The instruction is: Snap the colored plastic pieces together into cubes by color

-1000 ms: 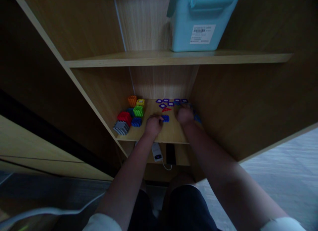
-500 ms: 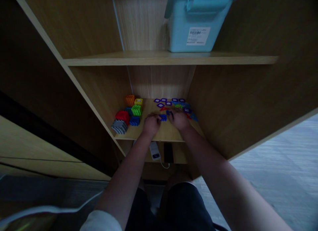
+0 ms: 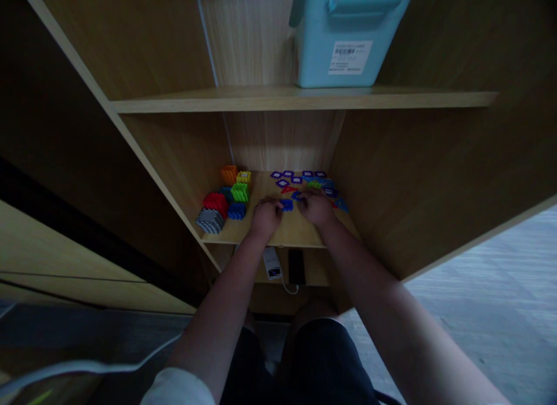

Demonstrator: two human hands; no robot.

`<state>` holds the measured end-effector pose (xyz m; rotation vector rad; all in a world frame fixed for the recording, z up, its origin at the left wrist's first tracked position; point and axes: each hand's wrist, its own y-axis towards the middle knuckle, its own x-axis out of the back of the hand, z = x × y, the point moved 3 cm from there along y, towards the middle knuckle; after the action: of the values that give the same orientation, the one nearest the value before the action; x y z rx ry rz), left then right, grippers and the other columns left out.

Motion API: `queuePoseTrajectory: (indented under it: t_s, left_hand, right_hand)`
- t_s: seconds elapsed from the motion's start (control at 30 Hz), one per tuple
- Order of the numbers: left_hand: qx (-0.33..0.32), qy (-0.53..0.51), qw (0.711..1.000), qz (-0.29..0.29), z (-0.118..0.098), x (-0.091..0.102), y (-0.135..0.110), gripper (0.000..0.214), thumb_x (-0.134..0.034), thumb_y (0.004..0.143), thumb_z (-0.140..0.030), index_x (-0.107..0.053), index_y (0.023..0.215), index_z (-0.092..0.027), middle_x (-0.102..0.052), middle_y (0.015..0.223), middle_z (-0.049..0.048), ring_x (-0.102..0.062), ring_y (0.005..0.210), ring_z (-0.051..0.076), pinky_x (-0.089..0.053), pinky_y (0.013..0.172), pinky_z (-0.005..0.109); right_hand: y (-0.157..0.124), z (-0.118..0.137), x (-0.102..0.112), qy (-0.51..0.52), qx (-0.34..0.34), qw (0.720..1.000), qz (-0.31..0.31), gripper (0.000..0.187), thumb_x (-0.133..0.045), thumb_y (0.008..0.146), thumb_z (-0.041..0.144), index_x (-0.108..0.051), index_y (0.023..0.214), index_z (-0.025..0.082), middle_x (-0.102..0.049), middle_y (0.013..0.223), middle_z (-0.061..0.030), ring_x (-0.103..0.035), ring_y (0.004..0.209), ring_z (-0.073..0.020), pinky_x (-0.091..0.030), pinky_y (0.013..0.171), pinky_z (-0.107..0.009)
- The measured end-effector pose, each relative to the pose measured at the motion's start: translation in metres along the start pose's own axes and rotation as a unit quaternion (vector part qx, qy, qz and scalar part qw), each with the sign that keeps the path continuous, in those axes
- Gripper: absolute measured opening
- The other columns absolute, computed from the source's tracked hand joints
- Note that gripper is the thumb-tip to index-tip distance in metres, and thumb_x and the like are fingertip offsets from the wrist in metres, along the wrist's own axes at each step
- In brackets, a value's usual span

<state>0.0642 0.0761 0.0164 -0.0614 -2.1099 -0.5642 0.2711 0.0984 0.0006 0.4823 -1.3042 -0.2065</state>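
My left hand [image 3: 266, 216] rests low over the shelf board, its fingers closed at the left edge of a small stack of blue plastic tiles [image 3: 286, 205]. Just to the right, my right hand [image 3: 316, 206] has its fingertips pinched at a single blue tile [image 3: 296, 195]; the fingers partly cover it. Behind the hands lies a red triangular piece [image 3: 289, 190]. Several purple-rimmed tiles [image 3: 282, 183] are spread flat towards the back, and a green piece [image 3: 314, 185] sits behind my right hand among blue ones.
Stacks of tiles stand on the left: grey [image 3: 210, 221], red [image 3: 216, 204], blue [image 3: 237, 210], green [image 3: 240, 191], yellow [image 3: 244, 177] and orange [image 3: 229, 174]. Overhead, an upper shelf [image 3: 261, 101] holds a light-blue bin [image 3: 339, 33]. A dark phone-like slab [image 3: 296, 268] and a white device [image 3: 272, 263] lie below.
The view has shifted slightly. My right hand has drawn a little towards me, and more of the single blue tile shows. My left hand stays at the blue stack.
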Motion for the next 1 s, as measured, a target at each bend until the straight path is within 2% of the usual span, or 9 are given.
queuePoseTrajectory:
  t_s: [0.27, 0.4, 0.5, 0.73, 0.83, 1.0]
  left_hand:
    - [0.004, 0.006, 1.000, -0.003, 0.0016, -0.0015, 0.0007, 0.024, -0.066, 0.097, -0.012, -0.086, 0.107, -0.022, -0.084, 0.117, 0.0090, -0.076, 0.113, 0.027, -0.057, 0.112, 0.041]
    - [0.003, 0.014, 1.000, 0.003, 0.0014, -0.0013, 0.0010, 0.024, -0.066, 0.097, -0.013, -0.086, 0.107, -0.023, -0.084, 0.115, 0.0089, -0.076, 0.111, 0.027, -0.058, 0.110, 0.041]
    - [0.002, 0.013, 1.000, 0.001, 0.0013, -0.0007, 0.0010, 0.024, -0.067, 0.097, -0.013, -0.087, 0.107, -0.022, -0.084, 0.115, 0.0092, -0.076, 0.111, 0.027, -0.058, 0.110, 0.040]
    - [0.006, 0.015, 1.000, 0.006, 0.0013, -0.0007, 0.0010, 0.024, -0.067, 0.096, -0.013, -0.086, 0.109, -0.021, -0.084, 0.117, 0.0092, -0.075, 0.115, 0.027, -0.058, 0.113, 0.042]
    - [0.003, 0.018, 1.000, 0.003, 0.0008, -0.0005, 0.0008, 0.025, -0.067, 0.096, -0.012, -0.086, 0.109, -0.021, -0.085, 0.118, 0.0090, -0.075, 0.116, 0.028, -0.058, 0.113, 0.043]
    - [0.004, 0.016, 1.000, 0.004, 0.0009, -0.0007, 0.0011, 0.024, -0.068, 0.095, -0.012, -0.086, 0.108, -0.022, -0.084, 0.117, 0.0088, -0.075, 0.114, 0.027, -0.058, 0.113, 0.042]
  right_hand:
    - [-0.0004, -0.0014, 0.0004, -0.007, -0.016, 1.000, 0.014, 0.028, -0.066, 0.100, 0.037, -0.083, 0.114, 0.019, -0.080, 0.122, -0.0160, -0.069, 0.118, -0.0373, -0.052, 0.105, -0.045]
    - [0.0006, -0.0012, 0.0023, -0.002, -0.019, 1.000, 0.002, 0.023, -0.069, 0.099, 0.037, -0.081, 0.108, 0.019, -0.078, 0.121, -0.0158, -0.068, 0.119, -0.0356, -0.052, 0.105, -0.042]
    - [0.0004, -0.0006, 0.0026, 0.007, -0.027, 0.999, 0.016, 0.021, -0.068, 0.100, 0.037, -0.079, 0.107, 0.021, -0.079, 0.118, -0.0139, -0.069, 0.118, -0.0332, -0.052, 0.102, -0.040]
    - [-0.0040, 0.0056, 0.0080, -0.021, -0.039, 0.999, 0.008, 0.043, -0.060, 0.106, 0.056, -0.081, 0.112, 0.020, -0.080, 0.119, -0.0169, -0.069, 0.117, -0.0365, -0.052, 0.100, -0.043]
    - [-0.0040, 0.0064, 0.0073, -0.022, -0.035, 0.999, 0.012, 0.040, -0.055, 0.108, 0.048, -0.082, 0.116, 0.019, -0.080, 0.122, -0.0174, -0.070, 0.118, -0.0363, -0.052, 0.102, -0.044]
    - [-0.0017, 0.0021, 0.0047, -0.016, -0.029, 0.999, 0.000, 0.027, -0.066, 0.100, 0.036, -0.083, 0.114, 0.020, -0.077, 0.131, -0.0176, -0.068, 0.122, -0.0374, -0.053, 0.105, -0.045]
